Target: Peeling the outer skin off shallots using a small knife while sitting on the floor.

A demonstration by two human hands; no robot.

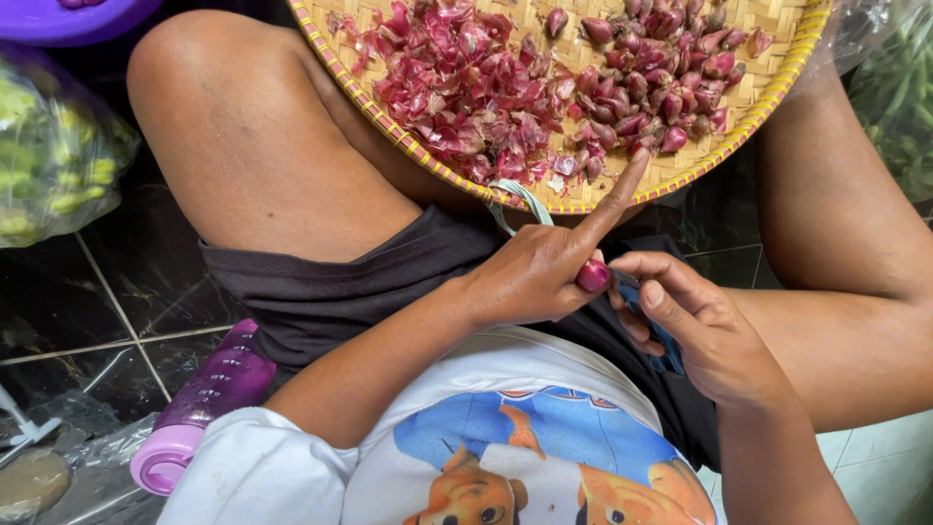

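Shallot (593,276): small, purple-red, pinched in the grip of the left hand (533,275), just below the near rim of the woven tray (777,86); index finger extended onto that rim. Right hand (702,332): grip curled around a blue-handled knife (663,342), mostly hidden, thumb close to the shallot. Woven tray: rested on the knees, peels heaped at its left, whole shallots at its right. Purple bottle (199,406): lying on the dark floor tiles, below-left of the tray.
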